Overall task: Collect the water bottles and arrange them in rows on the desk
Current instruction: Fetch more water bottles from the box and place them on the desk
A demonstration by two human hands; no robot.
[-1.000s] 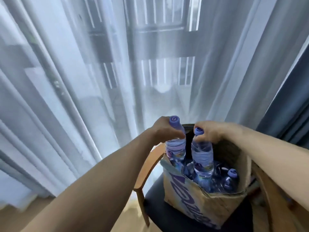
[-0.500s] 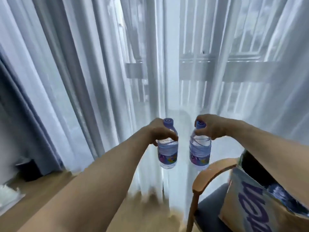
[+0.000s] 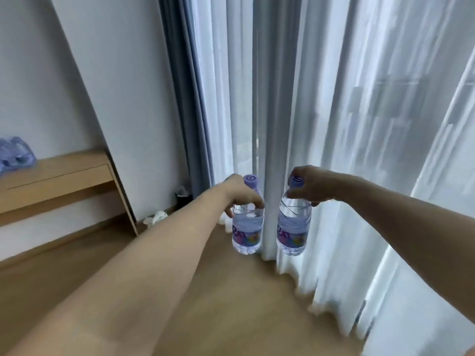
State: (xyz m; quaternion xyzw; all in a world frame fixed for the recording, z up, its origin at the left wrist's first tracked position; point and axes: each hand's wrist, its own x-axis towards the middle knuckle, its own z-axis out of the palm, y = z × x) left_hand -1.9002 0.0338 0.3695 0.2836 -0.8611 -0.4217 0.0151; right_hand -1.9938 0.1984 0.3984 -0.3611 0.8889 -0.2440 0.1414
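My left hand (image 3: 240,194) grips the neck of a clear water bottle (image 3: 247,231) with a purple cap and a colourful label. My right hand (image 3: 309,185) holds a second, matching bottle (image 3: 293,232) by its neck, just below the cap. Both bottles hang upright in the air, side by side, above the wooden floor. The wooden desk (image 3: 59,173) stands at the left against the wall. Several wrapped water bottles (image 3: 15,154) sit on its far left end, cut off by the frame edge.
White sheer curtains (image 3: 347,111) and a grey-blue drape (image 3: 185,98) fill the right and centre. A small dark bin (image 3: 183,199) and white crumpled items (image 3: 156,217) lie on the floor by the wall corner. Wooden floor (image 3: 231,304) stretches below.
My view has swung left: the chair and the box of bottles have left the frame, and the desk has come into view. Both hands carried their bottles along.
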